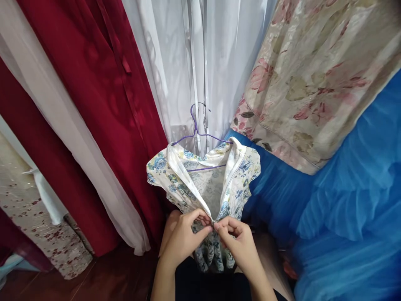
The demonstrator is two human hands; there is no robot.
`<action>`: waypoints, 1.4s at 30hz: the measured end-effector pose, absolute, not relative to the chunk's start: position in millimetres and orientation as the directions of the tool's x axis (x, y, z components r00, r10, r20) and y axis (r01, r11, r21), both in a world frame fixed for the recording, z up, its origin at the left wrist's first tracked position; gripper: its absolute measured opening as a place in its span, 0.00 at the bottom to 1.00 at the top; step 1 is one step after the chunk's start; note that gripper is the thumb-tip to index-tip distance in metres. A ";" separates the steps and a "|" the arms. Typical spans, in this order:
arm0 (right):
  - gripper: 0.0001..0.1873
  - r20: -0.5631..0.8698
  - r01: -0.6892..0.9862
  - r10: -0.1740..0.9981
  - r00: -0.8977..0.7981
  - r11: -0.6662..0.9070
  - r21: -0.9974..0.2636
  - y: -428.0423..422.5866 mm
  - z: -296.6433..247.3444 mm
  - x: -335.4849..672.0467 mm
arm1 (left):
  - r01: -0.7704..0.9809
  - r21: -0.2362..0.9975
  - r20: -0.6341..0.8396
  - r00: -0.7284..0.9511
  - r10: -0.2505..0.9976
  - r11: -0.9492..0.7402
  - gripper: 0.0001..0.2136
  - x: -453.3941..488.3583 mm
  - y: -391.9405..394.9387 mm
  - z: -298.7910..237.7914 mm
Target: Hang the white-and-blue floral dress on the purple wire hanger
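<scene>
A white dress with a blue and yellow floral print (pixel 242 177) hangs on a thin purple wire hanger (pixel 196 125) in front of me. Its zipped opening is spread in a V, showing the inside of the fabric. At the bottom of the V, my left hand (pixel 191 232) pinches the edge of the dress beside the zipper. My right hand (pixel 236 238) is closed at the same spot, thumb and finger on the small zipper pull (pixel 214 223), which the fingertips partly hide. Below my hands the lower part of the dress gathers in folds over my lap.
Long red drapes of fabric (pixel 94 83) hang at left, with sheer pale fabric between them. White fabric (pixel 222 62) hangs behind the hanger. To the right are a pink floral garment (pixel 313 83) and blue ruffled tulle (pixel 344 209). Dark reddish floor (pixel 109 276) shows lower left.
</scene>
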State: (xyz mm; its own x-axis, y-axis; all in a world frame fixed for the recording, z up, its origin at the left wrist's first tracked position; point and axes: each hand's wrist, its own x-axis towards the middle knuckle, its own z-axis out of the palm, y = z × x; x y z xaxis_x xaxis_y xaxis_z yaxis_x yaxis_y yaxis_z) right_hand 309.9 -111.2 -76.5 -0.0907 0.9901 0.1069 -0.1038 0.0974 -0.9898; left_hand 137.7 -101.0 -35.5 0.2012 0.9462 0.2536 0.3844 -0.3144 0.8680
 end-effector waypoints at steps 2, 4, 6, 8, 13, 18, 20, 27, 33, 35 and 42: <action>0.21 0.107 -0.118 0.991 -0.084 0.097 -0.988 -111.7 -75.2 311.8 | 0.408 0.851 0.264 0.212 0.941 -0.331 0.05 149.1 -101.8 -33.4; 0.21 0.102 -0.139 0.991 -0.090 0.089 -0.986 -112.2 -73.6 313.5 | 0.434 0.838 0.278 0.183 0.943 -0.331 0.06 156.1 -102.4 -31.5; 0.21 0.094 -0.165 0.990 -0.102 0.076 -0.983 -112.9 -72.1 315.6 | 0.434 0.841 0.283 0.154 0.946 -0.323 0.06 160.7 -103.0 -32.0; 0.20 0.088 -0.187 0.990 -0.113 0.065 -0.980 -113.6 -71.4 317.8 | 0.398 0.862 0.281 0.142 0.949 -0.315 0.06 164.3 -103.1 -36.3; 0.19 0.080 -0.230 0.992 -0.102 0.055 -0.972 -112.3 -75.7 320.3 | 0.292 0.901 0.306 0.095 0.947 -0.320 0.05 170.8 -101.8 -48.6; 0.19 0.082 -0.239 0.992 -0.095 0.057 -0.969 -108.2 -82.2 317.0 | 0.327 0.888 0.295 0.136 0.946 -0.324 0.03 169.3 -101.9 -49.2; 0.19 0.077 -0.235 0.992 -0.103 0.051 -0.971 -107.0 -83.3 315.1 | 0.378 0.876 0.269 0.131 0.954 -0.299 0.03 167.7 -101.8 -50.4; 0.18 0.062 -0.281 0.995 -0.072 0.039 -0.959 -103.9 -84.4 310.0 | 0.367 0.888 0.250 0.123 0.961 -0.277 0.02 167.3 -98.8 -53.5; 0.17 0.028 -0.377 0.999 -0.020 0.019 -0.926 -98.6 -92.9 309.3 | 0.327 0.901 0.245 0.161 0.956 -0.285 0.02 167.2 -97.5 -52.7; 0.16 0.024 -0.399 1.000 -0.014 0.017 -0.917 -97.1 -94.6 308.9 | 0.324 0.903 0.241 0.163 0.957 -0.283 0.02 165.9 -97.5 -53.8; 0.16 0.023 -0.429 1.000 0.007 0.024 -0.903 -91.2 -88.2 301.4 | 0.296 0.915 0.222 0.195 0.955 -0.273 0.03 159.3 -97.3 -56.4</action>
